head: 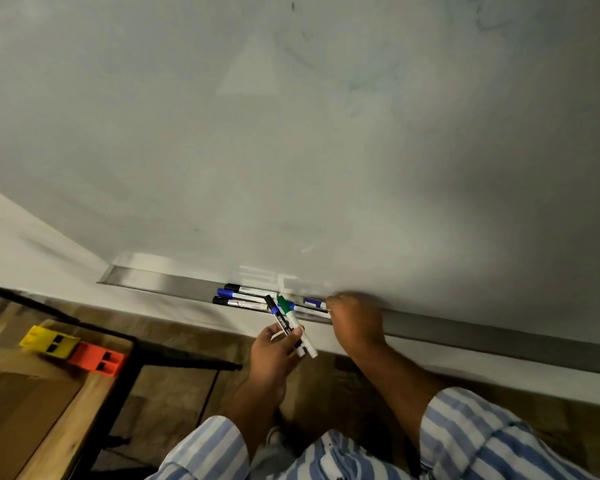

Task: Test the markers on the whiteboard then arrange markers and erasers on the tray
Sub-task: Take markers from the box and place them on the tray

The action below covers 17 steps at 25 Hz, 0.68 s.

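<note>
Head view, looking down along a whiteboard point(291, 150) filling the upper frame, faint smudges near top centre. Metal tray point(160, 279) running along its lower edge, lower centre to right. Left hand point(274, 348) at lower centre, below the tray, fingers curled round two markers: a blue-capped marker point(280, 322) with black end and printed lettering, and a green-capped marker point(297, 325) with white barrel, both tilted, caps up toward the tray. Right hand point(355, 322) just right of that, at the tray edge, fingers bent down into the tray over a blue-capped marker point(314, 302); grip hidden, cannot tell if pinching it or just touching. Three more markers lying in the tray left of centre, roughly parallel: black-capped marker point(243, 289) nearest the board, blue-capped one point(232, 294) in the middle, black-capped one point(238, 303) at the front. Striped blue-and-white sleeves point(482, 441) at bottom. Wooden table point(49, 410) with black frame at lower left, carrying a yellow block point(47, 341) touching an orange block point(97, 360); possibly erasers, not sure. Brownish floor below the wall.
</note>
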Available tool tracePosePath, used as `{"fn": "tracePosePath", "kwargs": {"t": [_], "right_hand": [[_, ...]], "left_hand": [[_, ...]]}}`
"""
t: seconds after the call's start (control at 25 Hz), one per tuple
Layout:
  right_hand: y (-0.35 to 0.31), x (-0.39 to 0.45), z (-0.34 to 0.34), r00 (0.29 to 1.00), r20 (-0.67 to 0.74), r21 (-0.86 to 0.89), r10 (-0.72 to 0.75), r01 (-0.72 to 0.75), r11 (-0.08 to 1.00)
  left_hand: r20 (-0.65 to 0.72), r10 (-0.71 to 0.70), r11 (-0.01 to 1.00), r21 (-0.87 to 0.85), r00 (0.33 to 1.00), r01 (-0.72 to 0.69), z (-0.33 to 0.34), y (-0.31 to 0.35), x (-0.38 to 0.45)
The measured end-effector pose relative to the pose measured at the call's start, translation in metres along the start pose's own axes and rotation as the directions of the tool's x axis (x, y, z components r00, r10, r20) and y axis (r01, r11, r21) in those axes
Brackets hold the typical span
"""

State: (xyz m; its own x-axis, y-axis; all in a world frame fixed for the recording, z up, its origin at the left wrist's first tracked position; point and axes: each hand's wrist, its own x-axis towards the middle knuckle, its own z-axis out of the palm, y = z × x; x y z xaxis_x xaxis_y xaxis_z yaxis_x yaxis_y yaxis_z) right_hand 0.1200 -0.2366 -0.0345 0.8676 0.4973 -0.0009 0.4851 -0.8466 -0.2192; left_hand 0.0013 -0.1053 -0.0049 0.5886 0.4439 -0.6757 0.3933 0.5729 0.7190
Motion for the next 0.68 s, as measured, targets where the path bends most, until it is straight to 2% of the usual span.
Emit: {"fn": "tracePosePath", "kwargs": {"t": [0.12,0.24,0.32,0.4,0.52,0.6,0.68], "right_hand": [[-0.004,0.012,0.002,0.999,0.042,-0.062,-0.032,0.035,0.997],[-0.011,0.017,0.01,0.986,0.162,-0.018,-0.035,0.039,0.999],[-0.013,0.013,0.017,0.997,0.072,0.101,-0.024,0.017,0.995],[-0.015,0.003,0.019,1.0,-0.007,0.321,0.028,-0.024,0.947],[-0.018,-0.011,0.018,0.991,0.127,0.613,0.05,-0.118,0.782],[-0.017,-0.016,0.015,0.981,0.191,0.65,0.029,-0.148,0.746],[-0.011,-0.018,0.015,0.981,0.176,0.642,0.077,-0.173,0.747]], "left_hand": [[-0.025,-0.001,1.0,0.012,1.0,0.002,-0.007,0.005,0.009],[-0.032,-0.015,1.0,0.021,0.999,0.016,-0.013,0.01,0.02],[-0.021,-0.024,0.999,0.027,0.999,0.024,-0.015,0.015,0.027],[-0.009,-0.032,0.999,0.025,0.999,0.032,-0.013,0.019,0.034],[0.014,-0.05,0.999,0.011,0.999,0.05,-0.003,0.017,0.041],[0.033,-0.074,0.997,-0.007,0.997,0.074,0.004,0.013,0.044],[0.072,-0.086,0.996,-0.016,0.994,0.087,0.008,0.007,0.046]]}}
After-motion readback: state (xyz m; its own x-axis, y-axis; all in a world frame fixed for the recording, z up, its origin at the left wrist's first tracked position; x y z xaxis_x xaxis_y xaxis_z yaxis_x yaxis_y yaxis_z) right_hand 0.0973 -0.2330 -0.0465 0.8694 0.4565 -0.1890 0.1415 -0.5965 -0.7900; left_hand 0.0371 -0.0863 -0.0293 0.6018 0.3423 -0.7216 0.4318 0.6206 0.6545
